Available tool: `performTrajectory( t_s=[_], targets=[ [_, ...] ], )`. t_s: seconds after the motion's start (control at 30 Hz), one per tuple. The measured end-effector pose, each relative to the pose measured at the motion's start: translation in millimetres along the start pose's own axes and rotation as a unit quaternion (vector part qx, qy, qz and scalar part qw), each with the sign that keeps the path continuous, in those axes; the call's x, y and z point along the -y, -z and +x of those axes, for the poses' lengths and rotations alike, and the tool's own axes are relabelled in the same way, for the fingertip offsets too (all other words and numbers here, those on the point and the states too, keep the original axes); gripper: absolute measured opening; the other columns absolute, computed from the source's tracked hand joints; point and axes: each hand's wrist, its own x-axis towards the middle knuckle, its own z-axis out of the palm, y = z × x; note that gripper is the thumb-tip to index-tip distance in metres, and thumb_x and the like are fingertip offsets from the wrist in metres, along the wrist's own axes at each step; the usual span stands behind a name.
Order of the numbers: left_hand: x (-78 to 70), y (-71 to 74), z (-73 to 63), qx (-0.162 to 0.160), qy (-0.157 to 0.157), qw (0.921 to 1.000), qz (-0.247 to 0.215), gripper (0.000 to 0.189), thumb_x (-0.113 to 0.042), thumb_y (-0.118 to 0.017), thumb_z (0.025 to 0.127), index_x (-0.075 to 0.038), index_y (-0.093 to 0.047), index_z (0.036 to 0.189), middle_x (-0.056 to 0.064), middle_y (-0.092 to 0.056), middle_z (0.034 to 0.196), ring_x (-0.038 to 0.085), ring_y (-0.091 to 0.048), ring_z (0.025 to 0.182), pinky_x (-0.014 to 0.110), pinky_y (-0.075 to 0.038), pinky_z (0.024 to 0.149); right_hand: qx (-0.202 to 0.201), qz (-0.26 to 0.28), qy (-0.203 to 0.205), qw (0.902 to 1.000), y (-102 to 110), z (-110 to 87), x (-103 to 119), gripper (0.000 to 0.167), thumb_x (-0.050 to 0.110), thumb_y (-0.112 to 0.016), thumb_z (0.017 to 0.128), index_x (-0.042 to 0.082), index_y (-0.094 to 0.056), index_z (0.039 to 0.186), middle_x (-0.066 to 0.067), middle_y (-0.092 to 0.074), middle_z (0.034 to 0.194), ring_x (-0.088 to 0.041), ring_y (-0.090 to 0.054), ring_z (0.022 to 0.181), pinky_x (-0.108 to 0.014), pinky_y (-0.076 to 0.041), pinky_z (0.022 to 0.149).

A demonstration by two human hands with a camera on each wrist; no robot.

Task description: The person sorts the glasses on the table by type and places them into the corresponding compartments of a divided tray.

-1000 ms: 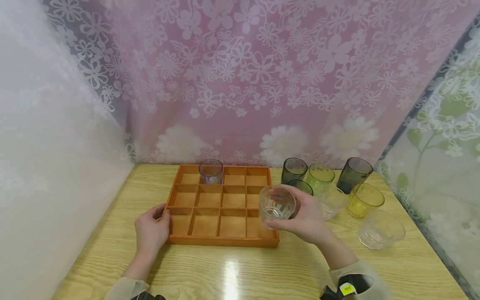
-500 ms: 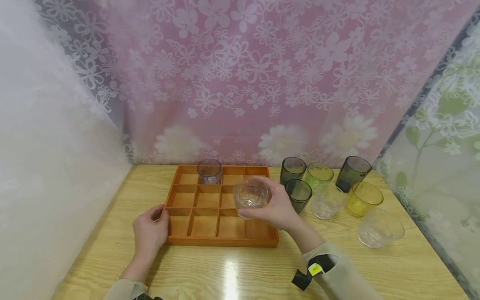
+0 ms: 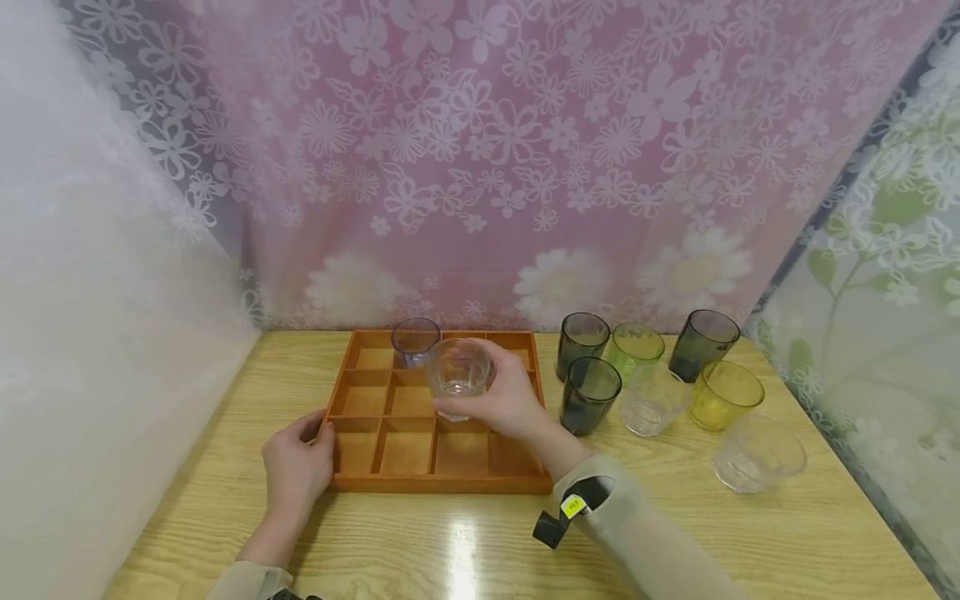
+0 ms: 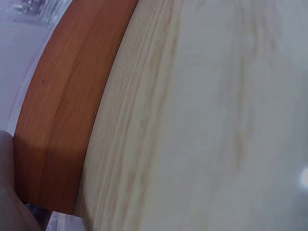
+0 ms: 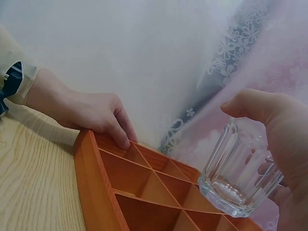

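My right hand [image 3: 506, 398] grips a clear faceted glass [image 3: 456, 367], thumb on its near side, above the middle of a wooden compartment tray [image 3: 442, 482]. In the right wrist view the glass [image 5: 240, 178] is tilted, its thick base over the tray's dividers. My left hand [image 3: 298, 458] pinches the tray's left wall; in the right wrist view the left hand's thumb [image 5: 117, 134] reaches over the wall into a compartment. A bluish-purple glass [image 3: 415, 340] stands in a back-row compartment, just behind the held glass. The left wrist view shows the tray's side wall [image 4: 62, 115] and a little of the left hand.
Right of the tray stand several glasses: dark grey ones [image 3: 589, 398], a green one [image 3: 635, 350], a yellow one [image 3: 725, 397] and clear ones [image 3: 652, 404]. One clear glass [image 3: 756, 457] leans near the table's right side. A floral curtain [image 3: 480, 167] hangs behind the table.
My right hand has carried the clear glass leftward and slightly back, from the tray's right edge to over its middle. The left hand keeps its hold on the tray.
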Motion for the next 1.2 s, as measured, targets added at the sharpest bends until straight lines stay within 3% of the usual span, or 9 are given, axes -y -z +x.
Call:
performTrajectory(
  t_s=[0.2,0.4,0.63,0.93,1.2],
  targets=[
    [-0.4,2.9,-1.4,0.004,0.007,1.0,0.006,0.025,-0.008,-0.07,0.098,0.002,-0.079,0.119,0.019,-0.078,0.106,0.033,-0.076,0.098,0.007,-0.044,0.07,0.008,0.029,0.002,0.9995,-15.4,14.4,-9.9,0.08,0.015,-0.099,0.075,0.004,-0.059,0.144,-0.017,-0.065,0.136,-0.035,-0.063,0.124,-0.052,-0.051,0.103],
    [0.5,3.0,-2.4,0.006,0.006,0.9998,0.017,0.025,-0.008,-0.07,0.098,0.002,-0.079,0.118,0.018,-0.079,0.105,0.033,-0.076,0.098,0.031,-0.057,0.077,0.004,0.022,0.001,0.9997,-28.4,26.5,-21.5,0.084,0.015,-0.099,0.074,0.005,-0.058,0.146,-0.014,-0.066,0.136,-0.032,-0.062,0.125,-0.048,-0.052,0.102],
    [1.8,1.4,-2.7,0.006,0.004,1.0,0.007,0.024,-0.008,-0.07,0.098,0.002,-0.079,0.118,0.018,-0.079,0.105,0.032,-0.076,0.098,0.008,-0.044,0.07,0.004,-0.003,-0.013,0.9999,-44.0,38.9,-27.9,0.077,0.027,-0.1,0.075,0.009,-0.062,0.14,-0.009,-0.067,0.134,-0.029,-0.063,0.121,-0.046,-0.054,0.097],
    [-1.6,1.8,-1.0,0.008,0.01,0.9999,0.001,0.025,-0.008,-0.069,0.098,0.002,-0.079,0.119,0.018,-0.078,0.106,0.032,-0.076,0.099,0.007,-0.043,0.07,0.006,-0.003,-0.034,0.9994,-61.1,47.4,-36.0,0.079,0.029,-0.099,0.075,0.01,-0.061,0.141,-0.003,-0.066,0.134,-0.021,-0.061,0.123,-0.042,-0.051,0.102],
    [-2.9,2.5,-0.3,0.003,0.003,1.0,-0.005,0.025,-0.007,-0.07,0.097,0.003,-0.079,0.118,0.019,-0.078,0.105,0.033,-0.076,0.097,0.004,-0.041,0.068,0.0,0.001,-0.029,0.9996,-69.5,47.9,-44.5,0.079,0.028,-0.1,0.074,0.009,-0.06,0.14,-0.005,-0.066,0.132,-0.025,-0.064,0.121,-0.042,-0.053,0.1]
  ],
)
